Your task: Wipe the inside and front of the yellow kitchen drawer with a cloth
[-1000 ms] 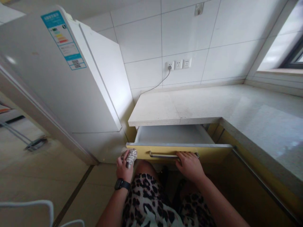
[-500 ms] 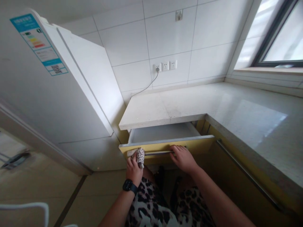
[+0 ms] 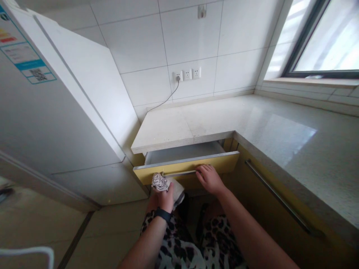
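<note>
A yellow drawer [image 3: 221,164] with a metal bar handle [image 3: 179,173] stands partly open under the pale stone counter [image 3: 196,123]. My right hand [image 3: 209,179] rests on the drawer front at the handle's right end, fingers curled against it. My left hand [image 3: 164,196], with a black watch on the wrist, is closed round a patterned cloth [image 3: 160,182] just below the drawer's left part. The drawer's inside looks white, and I see nothing in it from here.
A white fridge [image 3: 56,112] stands close on the left. The counter turns a corner and runs along the right under a window [image 3: 322,41]. A cable runs from wall sockets [image 3: 187,74] behind the counter. A long bar handle [image 3: 277,198] is on the right cabinet.
The drawer has slid inwards and shows less of its inside. My left hand with the cloth moved right along the drawer front and then dropped just below it. The view has swung right.
</note>
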`<state>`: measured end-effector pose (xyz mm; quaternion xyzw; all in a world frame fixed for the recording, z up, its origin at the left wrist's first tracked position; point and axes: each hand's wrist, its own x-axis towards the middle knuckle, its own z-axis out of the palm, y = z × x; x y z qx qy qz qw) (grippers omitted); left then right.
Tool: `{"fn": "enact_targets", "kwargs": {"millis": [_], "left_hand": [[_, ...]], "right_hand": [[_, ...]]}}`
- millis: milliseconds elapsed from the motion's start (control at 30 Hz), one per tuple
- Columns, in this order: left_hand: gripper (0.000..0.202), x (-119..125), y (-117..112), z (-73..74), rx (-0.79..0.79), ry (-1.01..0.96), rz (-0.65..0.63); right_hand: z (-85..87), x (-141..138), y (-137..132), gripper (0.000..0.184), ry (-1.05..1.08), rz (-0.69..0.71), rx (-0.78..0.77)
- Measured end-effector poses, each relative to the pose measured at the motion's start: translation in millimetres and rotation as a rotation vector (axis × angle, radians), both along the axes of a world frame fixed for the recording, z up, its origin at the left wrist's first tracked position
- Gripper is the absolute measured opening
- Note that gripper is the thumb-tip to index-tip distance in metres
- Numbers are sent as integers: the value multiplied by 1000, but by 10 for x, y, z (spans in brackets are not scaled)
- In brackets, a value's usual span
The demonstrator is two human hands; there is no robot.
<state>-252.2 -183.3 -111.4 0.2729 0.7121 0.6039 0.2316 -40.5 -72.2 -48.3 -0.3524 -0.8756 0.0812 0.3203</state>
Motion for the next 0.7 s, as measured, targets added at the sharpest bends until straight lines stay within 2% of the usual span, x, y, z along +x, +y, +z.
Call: {"fn": "enact_targets", "kwargs": {"millis": [100, 133, 200, 267, 300, 367, 467, 533, 567, 633, 700], "left_hand": [[39, 312, 104, 101, 49, -208, -78], [38, 407, 135, 149, 78, -357, -121], [36, 560, 184, 253, 153, -798, -222], [32, 652, 208, 349, 192, -1084, -296], [30, 678, 212, 388, 189, -1129, -314], [31, 705, 210, 444, 167, -1155, -326], [36, 751, 199, 472, 149, -1193, -296], [37, 815, 190, 461, 160, -1179, -259], [37, 854, 183, 449, 163, -1156, -257], [37, 922, 162, 417, 153, -1097, -323], [37, 942, 131, 380, 134, -1020, -432]], "right_hand": [[6, 42, -39, 20, 49, 40, 1], [7, 63, -51, 19, 72, 64, -2], [-8, 122, -70, 18, 137, 119, -13], [-70, 196, -80, 21, 243, 134, -34], [-124, 231, -85, 23, 326, 100, -55], [-277, 274, -113, 24, 597, -51, -148], [-569, 209, -270, 35, 974, -264, -331], [-744, 62, -468, 46, 1031, -238, -431], [-809, -34, -578, 53, 1029, -164, -504], [-883, -240, -773, 73, 1026, -26, -610], [-885, -409, -874, 91, 1092, 93, -721]]}}
